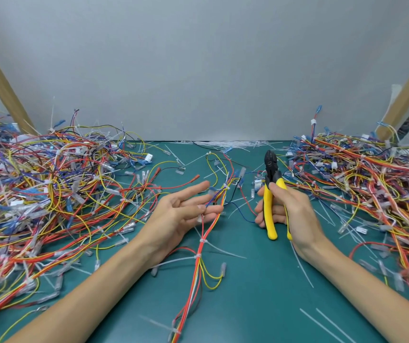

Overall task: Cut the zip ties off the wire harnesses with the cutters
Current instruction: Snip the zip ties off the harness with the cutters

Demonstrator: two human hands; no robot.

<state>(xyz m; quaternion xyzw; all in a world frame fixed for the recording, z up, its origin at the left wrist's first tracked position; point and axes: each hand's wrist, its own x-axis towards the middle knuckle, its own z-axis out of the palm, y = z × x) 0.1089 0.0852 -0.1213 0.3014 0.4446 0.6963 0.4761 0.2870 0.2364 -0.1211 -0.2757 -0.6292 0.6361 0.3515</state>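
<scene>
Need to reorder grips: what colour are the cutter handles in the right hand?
Yellow, on the black-headed metal cutters the right hand grips; head view.

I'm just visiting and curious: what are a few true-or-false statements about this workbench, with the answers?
1. The right hand grips the yellow-handled cutters. True.
2. The cutters are biting a zip tie. False: their black head points up, clear of the harness.
3. The left hand is a fist. False: its fingers are stretched out, touching the harness.
4. The mat is red. False: it is teal green.
5. A white zip tie wraps the harness. True.
6. Wires are heaped in a left pile and a right pile. True.
</scene>
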